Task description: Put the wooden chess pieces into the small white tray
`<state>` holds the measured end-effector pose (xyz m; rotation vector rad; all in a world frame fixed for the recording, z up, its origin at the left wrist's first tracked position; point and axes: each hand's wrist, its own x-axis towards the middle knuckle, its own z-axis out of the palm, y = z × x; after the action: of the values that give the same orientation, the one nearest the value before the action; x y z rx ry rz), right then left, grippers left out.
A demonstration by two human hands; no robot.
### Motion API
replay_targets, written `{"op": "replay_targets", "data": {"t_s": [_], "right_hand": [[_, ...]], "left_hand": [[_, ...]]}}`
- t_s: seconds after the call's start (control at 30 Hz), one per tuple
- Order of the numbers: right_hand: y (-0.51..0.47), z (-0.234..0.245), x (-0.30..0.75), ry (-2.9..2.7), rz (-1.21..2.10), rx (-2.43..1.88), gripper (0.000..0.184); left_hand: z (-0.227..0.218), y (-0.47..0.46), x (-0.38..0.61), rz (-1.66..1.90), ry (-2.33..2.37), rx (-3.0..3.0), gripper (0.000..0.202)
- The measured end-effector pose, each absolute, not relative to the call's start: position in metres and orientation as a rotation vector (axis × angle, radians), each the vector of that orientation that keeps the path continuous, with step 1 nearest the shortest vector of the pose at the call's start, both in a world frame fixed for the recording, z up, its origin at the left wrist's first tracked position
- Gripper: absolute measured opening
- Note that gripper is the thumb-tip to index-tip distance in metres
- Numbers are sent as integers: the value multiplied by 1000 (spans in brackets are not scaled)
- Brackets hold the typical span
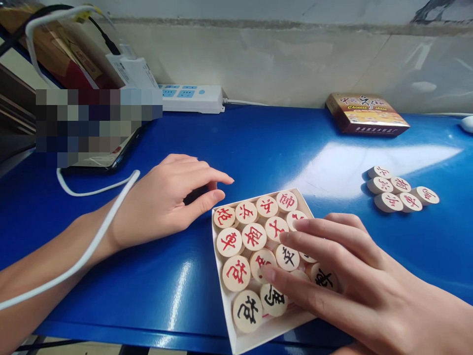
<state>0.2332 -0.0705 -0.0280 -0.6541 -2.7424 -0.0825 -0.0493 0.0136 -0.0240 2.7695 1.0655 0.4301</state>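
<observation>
A shallow white box (221, 301) near the table's front edge holds several round Chinese chess pieces, most with red characters. Black-lettered ones, such as this piece (248, 311), lie in its nearer part. Over the right side of the box spreads my right hand (354, 266), its fingers apart and the tips on or just above the pieces; they hide some of them. My left hand (173, 195) rests on the table just left of the box's far corner. Its thumb and index finger are apart with nothing between them. To the right, several loose red-lettered pieces (401, 185) sit in a cluster.
A brown Chinese chess carton (367, 114) lies at the back by the wall. Back left are a white power strip (194, 98), a charger (133, 71) and a dark-edged device (107, 160), partly blurred. A white cable (99, 231) crosses over my left forearm.
</observation>
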Motion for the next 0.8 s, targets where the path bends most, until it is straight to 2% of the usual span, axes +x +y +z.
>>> {"op": "replay_targets", "data": {"t_s": [0.4, 0.53, 0.63, 0.7, 0.8], "right_hand": [[-73, -33, 229, -2663, -87, -671, 53], [-77, -30, 235, -2611, -172, -715, 46], [-67, -24, 255, -2507, -334, -951, 39], [-56, -23, 273, -2429, -454, -1266, 38], [-43, -30, 295, -2489, -599, -1665, 57]], "left_hand": [[-22, 13, -49, 407, 1071, 2747, 24], [-23, 13, -49, 405, 1071, 2752, 24], [-23, 13, -49, 407, 1058, 2756, 24], [-22, 13, -48, 402, 1045, 2753, 25], [-21, 13, -49, 386, 1041, 2747, 25]]}}
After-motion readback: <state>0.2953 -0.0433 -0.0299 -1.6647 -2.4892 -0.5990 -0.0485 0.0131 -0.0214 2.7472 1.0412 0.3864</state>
